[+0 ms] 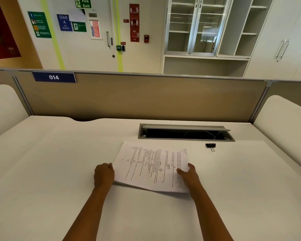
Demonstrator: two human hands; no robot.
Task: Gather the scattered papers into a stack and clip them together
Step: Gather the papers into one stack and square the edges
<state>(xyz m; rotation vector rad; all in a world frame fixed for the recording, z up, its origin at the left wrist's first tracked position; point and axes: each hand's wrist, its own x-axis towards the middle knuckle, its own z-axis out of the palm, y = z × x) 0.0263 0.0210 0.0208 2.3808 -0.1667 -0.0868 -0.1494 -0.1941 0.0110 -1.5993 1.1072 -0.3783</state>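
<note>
While both hands grip paper stack (151, 166), left hand (103, 174) curled, right hand (188, 174) thumb on top

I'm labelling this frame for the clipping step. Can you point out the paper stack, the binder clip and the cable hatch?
paper stack (151, 166): head view, middle of the top sheet.
binder clip (210, 145): head view, black body.
cable hatch (184, 126): head view, raised grey lid.

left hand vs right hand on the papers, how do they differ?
The left hand is curled against the paper stack's left edge; the right hand is more open. Left-hand fingers are tucked out of view; the right-hand thumb lies on top of the sheet. Both touch the stack on the desk.
</note>
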